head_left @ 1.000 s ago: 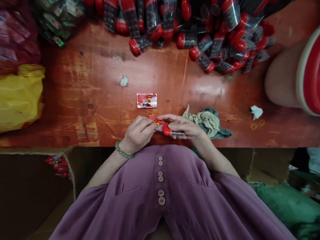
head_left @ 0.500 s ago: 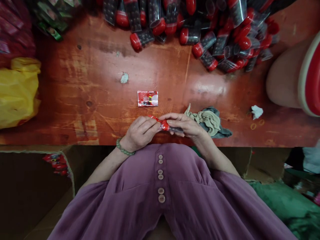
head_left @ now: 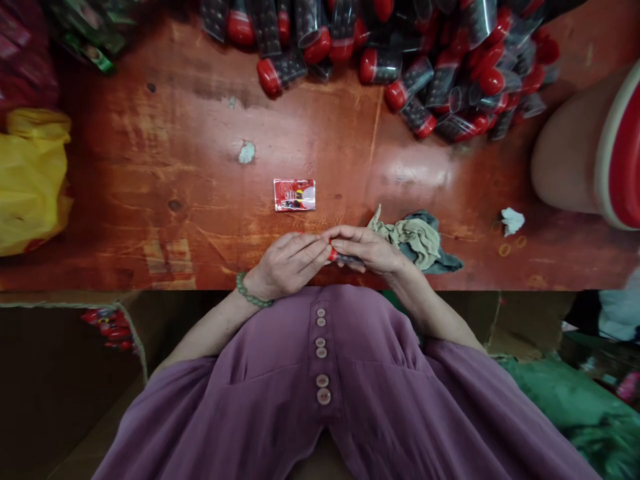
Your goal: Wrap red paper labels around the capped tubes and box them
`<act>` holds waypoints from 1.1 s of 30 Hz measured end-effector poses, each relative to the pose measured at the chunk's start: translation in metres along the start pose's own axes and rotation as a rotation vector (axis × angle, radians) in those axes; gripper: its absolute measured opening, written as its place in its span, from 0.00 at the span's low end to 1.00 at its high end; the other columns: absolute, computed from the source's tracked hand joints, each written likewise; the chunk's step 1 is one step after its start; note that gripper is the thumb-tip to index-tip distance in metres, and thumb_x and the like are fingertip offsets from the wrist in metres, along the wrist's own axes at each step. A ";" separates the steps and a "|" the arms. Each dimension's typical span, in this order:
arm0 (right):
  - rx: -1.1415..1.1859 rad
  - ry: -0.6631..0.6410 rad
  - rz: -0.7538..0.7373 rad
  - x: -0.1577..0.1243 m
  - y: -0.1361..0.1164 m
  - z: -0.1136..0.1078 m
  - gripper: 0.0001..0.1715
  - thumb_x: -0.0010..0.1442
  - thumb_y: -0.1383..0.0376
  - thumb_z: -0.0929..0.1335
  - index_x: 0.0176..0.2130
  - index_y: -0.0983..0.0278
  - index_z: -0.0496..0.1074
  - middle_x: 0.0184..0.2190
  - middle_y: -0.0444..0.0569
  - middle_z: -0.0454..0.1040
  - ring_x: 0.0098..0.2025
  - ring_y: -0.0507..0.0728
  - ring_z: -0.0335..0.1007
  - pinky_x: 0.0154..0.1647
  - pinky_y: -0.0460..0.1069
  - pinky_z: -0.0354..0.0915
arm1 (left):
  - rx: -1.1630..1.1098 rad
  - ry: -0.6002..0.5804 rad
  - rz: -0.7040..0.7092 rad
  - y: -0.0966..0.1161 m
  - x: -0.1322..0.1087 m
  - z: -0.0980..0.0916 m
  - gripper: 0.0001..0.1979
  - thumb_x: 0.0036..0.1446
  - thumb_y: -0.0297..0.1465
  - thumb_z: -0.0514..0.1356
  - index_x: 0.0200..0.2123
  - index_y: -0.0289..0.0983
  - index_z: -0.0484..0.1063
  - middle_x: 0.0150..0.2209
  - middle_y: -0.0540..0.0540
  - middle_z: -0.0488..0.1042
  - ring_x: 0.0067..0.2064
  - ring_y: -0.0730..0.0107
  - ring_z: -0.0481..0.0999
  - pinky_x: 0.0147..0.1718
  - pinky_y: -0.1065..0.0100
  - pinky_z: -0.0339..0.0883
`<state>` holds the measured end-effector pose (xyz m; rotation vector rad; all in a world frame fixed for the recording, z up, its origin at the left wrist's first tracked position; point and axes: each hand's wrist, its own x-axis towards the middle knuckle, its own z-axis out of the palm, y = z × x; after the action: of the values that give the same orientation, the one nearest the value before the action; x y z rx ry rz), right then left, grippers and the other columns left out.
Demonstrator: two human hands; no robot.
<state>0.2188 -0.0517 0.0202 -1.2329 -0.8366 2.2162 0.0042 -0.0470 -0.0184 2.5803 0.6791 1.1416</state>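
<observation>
Between my two hands, at the table's near edge, lies a small clear tube (head_left: pixel 346 259) with a red cap and dark beads inside. My right hand (head_left: pixel 367 248) is wrapped around the tube's body. My left hand (head_left: pixel 295 263), with a green bead bracelet at the wrist, closes over the red-capped end, and its fingers hide most of that end. A bit of red shows above the left fingers, too small to name. A flat red printed packet (head_left: pixel 295 195) lies on the table just beyond my hands.
A heap of red-capped tubes (head_left: pixel 445 87) covers the far side. Crumpled cloths (head_left: pixel 417 239) lie right of my hands, then white tissue (head_left: pixel 513 221), rubber bands and a large bucket (head_left: pixel 565 157). A yellow bag (head_left: pixel 33 187) sits left. Below stands a cardboard box (head_left: pixel 135 333).
My left hand has slid to the right over the capped end. The red wrapping seen between the hands before is now mostly covered. My right hand keeps its place on the tube.
</observation>
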 end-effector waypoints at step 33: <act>-0.596 0.175 -0.507 0.011 0.003 0.045 0.24 0.69 0.61 0.63 0.62 0.61 0.56 0.38 0.46 0.73 0.35 0.52 0.71 0.40 0.50 0.71 | -1.324 0.647 -1.466 0.025 0.030 -0.012 0.16 0.41 0.39 0.76 0.31 0.37 0.82 0.32 0.47 0.83 0.32 0.72 0.79 0.41 0.68 0.74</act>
<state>0.1738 -0.0597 0.0303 -1.2537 -1.5991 1.4759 0.0208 -0.0528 0.0186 0.3005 1.0432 1.0827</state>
